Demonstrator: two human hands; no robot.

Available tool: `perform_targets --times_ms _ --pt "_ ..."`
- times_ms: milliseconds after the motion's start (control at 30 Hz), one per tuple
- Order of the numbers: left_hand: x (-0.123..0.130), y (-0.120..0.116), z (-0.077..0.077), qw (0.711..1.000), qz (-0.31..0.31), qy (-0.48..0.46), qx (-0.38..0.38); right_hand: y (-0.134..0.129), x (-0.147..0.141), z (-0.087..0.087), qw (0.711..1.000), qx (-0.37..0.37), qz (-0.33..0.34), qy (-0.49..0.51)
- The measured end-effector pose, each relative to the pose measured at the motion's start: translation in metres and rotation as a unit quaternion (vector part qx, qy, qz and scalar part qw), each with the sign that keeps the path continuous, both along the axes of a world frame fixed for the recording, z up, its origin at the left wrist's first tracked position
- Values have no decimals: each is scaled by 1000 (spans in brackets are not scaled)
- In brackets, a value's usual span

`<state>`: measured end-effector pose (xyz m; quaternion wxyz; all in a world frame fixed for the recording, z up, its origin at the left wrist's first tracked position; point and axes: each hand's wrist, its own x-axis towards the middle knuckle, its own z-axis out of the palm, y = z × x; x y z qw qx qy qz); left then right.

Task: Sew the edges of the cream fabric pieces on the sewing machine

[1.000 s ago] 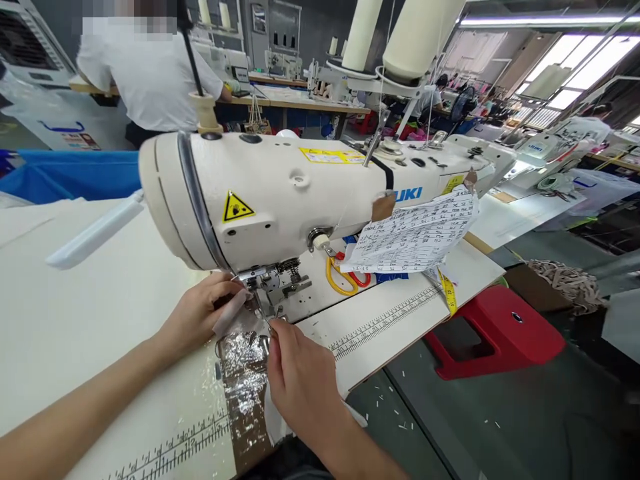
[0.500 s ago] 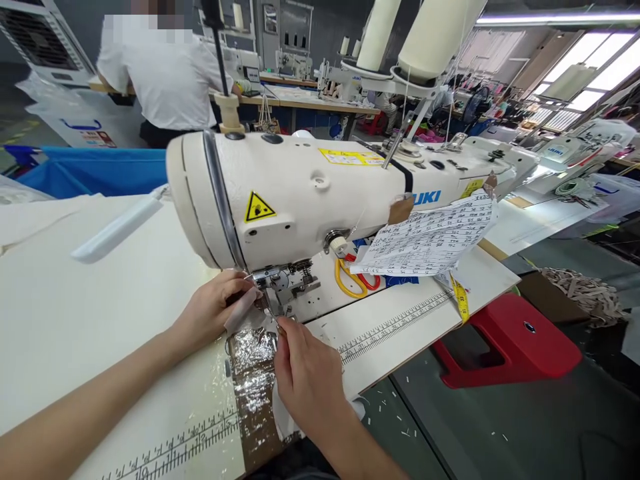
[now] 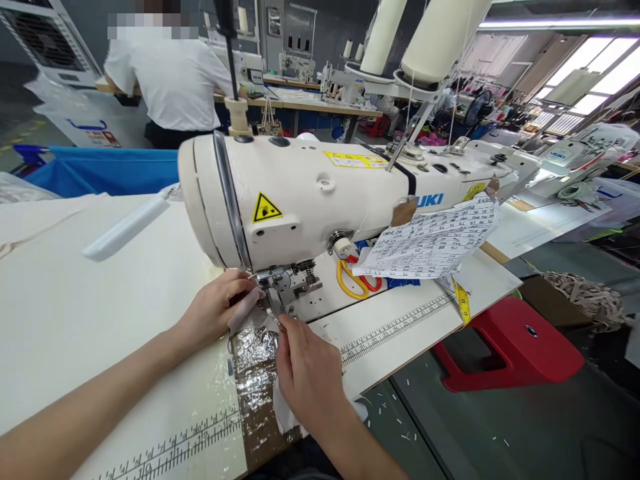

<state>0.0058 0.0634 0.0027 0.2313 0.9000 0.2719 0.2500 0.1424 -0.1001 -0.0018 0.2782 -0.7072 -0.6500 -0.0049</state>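
Note:
A white sewing machine (image 3: pixel 295 193) stands across the middle of the view. Left of its needle area, my left hand (image 3: pixel 217 307) is closed on a thin piece of white fabric (image 3: pixel 245 310) close to the presser foot (image 3: pixel 274 300). My right hand (image 3: pixel 310 367) is in front of the foot, its thumb and index finger pinched at a slim metal thing whose shape is mostly hidden. White cloth (image 3: pixel 284 410) hangs beside the right wrist. Shiny clear tape over a brown strip (image 3: pixel 257 393) covers the table between the two hands.
Yellow and red scissors (image 3: pixel 353 280) lie behind the needle area. A written paper sheet (image 3: pixel 435 240) hangs at the machine. A tape measure (image 3: pixel 461 300) dangles at the table edge near a red stool (image 3: pixel 530 340). Thread cones (image 3: pixel 443 40) stand above. A person in white (image 3: pixel 170 73) is beyond.
The view has shifted slightly, so the machine appears a little further right. Both hands keep nearly the same place and grip.

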Motion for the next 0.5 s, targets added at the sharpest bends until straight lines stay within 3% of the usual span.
perform_targets --times_ms 400,500 --pt "2 -2 -6 997 5 27 73 0 -2 -2 1000 -4 -4 -14" --pt "1 1 -7 998 5 21 57 -1 -3 -2 1000 -4 -3 -12"
